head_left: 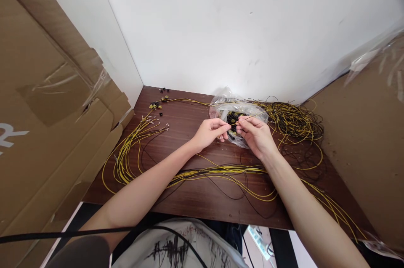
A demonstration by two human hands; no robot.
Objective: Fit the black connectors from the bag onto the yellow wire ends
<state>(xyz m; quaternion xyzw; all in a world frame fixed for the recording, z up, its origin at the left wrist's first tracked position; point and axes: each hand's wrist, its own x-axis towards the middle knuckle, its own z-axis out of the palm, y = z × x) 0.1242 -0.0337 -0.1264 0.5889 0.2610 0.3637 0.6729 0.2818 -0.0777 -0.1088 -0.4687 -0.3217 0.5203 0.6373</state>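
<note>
Both hands meet over a clear plastic bag that holds small black and yellow parts. My left hand pinches a thin yellow wire between thumb and forefinger. Just to its right, my right hand pinches the same wire, fingertips a short gap away. Whether a small part sits on the wire end is too small to tell. From the right hand the wire runs toward a tangled coil of yellow and black wires.
A bundle of yellow and black wires crosses the brown table, its white-tipped ends at left. Small black and yellow pieces lie behind them. Cardboard walls flank the table, with a white wall behind. Below is a power strip.
</note>
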